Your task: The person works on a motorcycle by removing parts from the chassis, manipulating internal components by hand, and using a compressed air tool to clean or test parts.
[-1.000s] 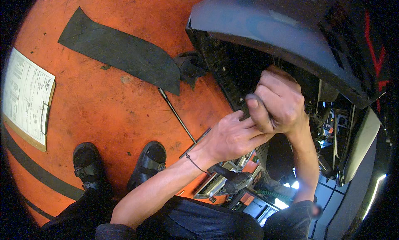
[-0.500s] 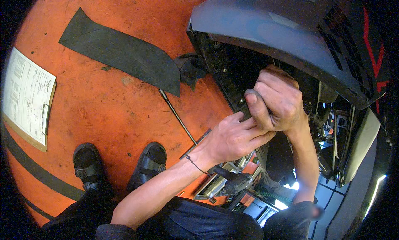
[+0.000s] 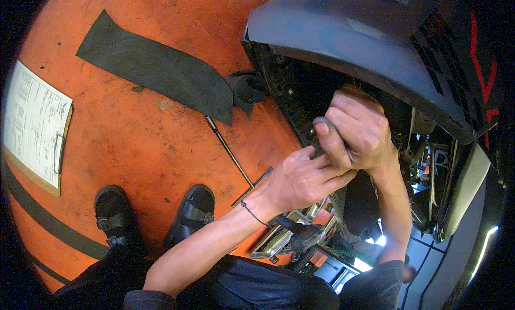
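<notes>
My right hand (image 3: 358, 128) is closed, knuckles up, under the lower edge of a dark grey vehicle body panel (image 3: 332, 36). My left hand (image 3: 304, 177) meets it from the left, its curled fingers reaching beneath the right hand's thumb and palm. Whatever the two hands grip is covered by the fingers. Behind them lies the dark opening (image 3: 311, 79) under the panel, with a few bolt heads along its left rim. A thin dark cord bracelet circles my left wrist.
On the orange floor lie a black flat strip (image 3: 155, 63), dark crumpled cloth (image 3: 248, 90), a T-handle socket wrench (image 3: 230, 152) and a clipboard with a paper form (image 3: 37, 127). My sandalled feet stand at lower left. Metal trays and tools (image 3: 300, 235) sit below my hands.
Both hands keep almost the same place and grip; the right hand has shifted very slightly left. Nothing else visibly moved.
</notes>
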### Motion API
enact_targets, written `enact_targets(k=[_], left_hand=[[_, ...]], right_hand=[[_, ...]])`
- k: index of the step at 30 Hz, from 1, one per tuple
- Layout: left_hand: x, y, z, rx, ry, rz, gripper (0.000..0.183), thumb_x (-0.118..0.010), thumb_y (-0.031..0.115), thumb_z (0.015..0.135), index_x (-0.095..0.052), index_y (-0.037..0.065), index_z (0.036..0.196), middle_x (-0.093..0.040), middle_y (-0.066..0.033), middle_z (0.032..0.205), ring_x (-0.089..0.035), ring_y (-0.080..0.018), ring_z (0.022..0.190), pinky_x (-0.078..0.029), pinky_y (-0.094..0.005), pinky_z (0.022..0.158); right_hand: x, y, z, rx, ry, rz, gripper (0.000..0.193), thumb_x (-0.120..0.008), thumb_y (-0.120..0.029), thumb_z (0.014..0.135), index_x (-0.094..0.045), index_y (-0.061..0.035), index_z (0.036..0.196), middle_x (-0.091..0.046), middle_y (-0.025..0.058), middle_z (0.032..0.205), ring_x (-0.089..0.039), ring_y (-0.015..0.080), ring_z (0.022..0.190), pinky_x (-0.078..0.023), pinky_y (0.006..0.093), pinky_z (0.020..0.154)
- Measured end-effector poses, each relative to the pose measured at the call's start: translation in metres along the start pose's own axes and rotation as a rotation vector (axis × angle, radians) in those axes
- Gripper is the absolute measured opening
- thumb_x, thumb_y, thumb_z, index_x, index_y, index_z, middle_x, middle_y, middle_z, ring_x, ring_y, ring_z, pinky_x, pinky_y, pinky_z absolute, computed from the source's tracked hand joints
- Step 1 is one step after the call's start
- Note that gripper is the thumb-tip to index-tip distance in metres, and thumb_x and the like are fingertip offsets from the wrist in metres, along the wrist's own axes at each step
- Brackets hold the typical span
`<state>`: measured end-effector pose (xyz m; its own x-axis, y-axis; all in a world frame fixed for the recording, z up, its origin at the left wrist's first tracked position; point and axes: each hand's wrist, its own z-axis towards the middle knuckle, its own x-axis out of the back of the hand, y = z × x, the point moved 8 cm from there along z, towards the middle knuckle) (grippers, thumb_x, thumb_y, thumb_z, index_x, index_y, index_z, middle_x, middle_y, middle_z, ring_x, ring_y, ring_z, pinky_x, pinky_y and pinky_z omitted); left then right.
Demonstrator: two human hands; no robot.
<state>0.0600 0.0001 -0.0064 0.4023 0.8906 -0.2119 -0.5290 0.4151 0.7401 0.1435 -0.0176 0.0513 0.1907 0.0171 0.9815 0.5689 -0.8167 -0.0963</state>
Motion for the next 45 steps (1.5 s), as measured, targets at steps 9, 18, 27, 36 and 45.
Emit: enact_targets(k=[9,18,27,36,45], left_hand=[[0.0009,-0.0005,0.0008,0.008,0.019,-0.007,0.028,-0.057,0.016,0.074,-0.066,0.011,0.099,-0.059,0.0022,0.098,-0.059,-0.0148,0.088,-0.046,-0.0313,0.065],[-0.0017,0.0002,0.0007,0.002,0.012,0.015,0.026,-0.058,0.016,0.074,-0.067,0.011,0.097,-0.057,0.0018,0.094,-0.058,-0.0149,0.085,-0.046,-0.0308,0.066],[0.0006,0.001,0.0018,0.005,0.016,0.007,0.026,-0.058,0.016,0.073,-0.067,0.012,0.097,-0.059,0.0032,0.093,-0.058,-0.0142,0.084,-0.045,-0.0303,0.065],[-0.0016,-0.0002,0.0014,0.012,0.007,0.013,0.027,-0.058,0.017,0.073,-0.067,0.011,0.098,-0.059,0.003,0.093,-0.058,-0.0139,0.083,-0.045,-0.031,0.064],[-0.0003,0.0009,0.0035,0.004,0.025,0.018,0.028,-0.057,0.018,0.072,-0.067,0.012,0.098,-0.058,0.0033,0.091,-0.058,-0.0128,0.083,-0.045,-0.0304,0.064]], right_hand=[[-0.0014,0.0014,-0.0003,-0.009,-0.018,-0.029,0.031,-0.066,-0.019,0.079,-0.046,-0.0091,0.057,-0.037,0.0059,0.055,-0.044,0.0232,0.046,-0.038,0.0354,0.043],[-0.0005,0.0017,-0.0002,-0.023,-0.016,-0.024,0.03,-0.065,-0.02,0.08,-0.047,-0.0088,0.058,-0.038,0.0063,0.056,-0.045,0.0236,0.046,-0.039,0.035,0.043],[0.0006,0.0014,0.0,0.002,0.016,0.003,0.031,-0.065,-0.019,0.079,-0.046,-0.0083,0.058,-0.038,0.0066,0.056,-0.044,0.0238,0.046,-0.038,0.0358,0.043],[-0.0001,0.0026,-0.0006,-0.017,-0.006,-0.012,0.031,-0.065,-0.019,0.079,-0.046,-0.0082,0.058,-0.038,0.0065,0.055,-0.044,0.0235,0.045,-0.038,0.0361,0.043],[0.0,0.0024,-0.0009,-0.012,-0.014,-0.03,0.031,-0.066,-0.02,0.079,-0.046,-0.0089,0.058,-0.038,0.006,0.056,-0.044,0.0233,0.046,-0.039,0.0355,0.043]])
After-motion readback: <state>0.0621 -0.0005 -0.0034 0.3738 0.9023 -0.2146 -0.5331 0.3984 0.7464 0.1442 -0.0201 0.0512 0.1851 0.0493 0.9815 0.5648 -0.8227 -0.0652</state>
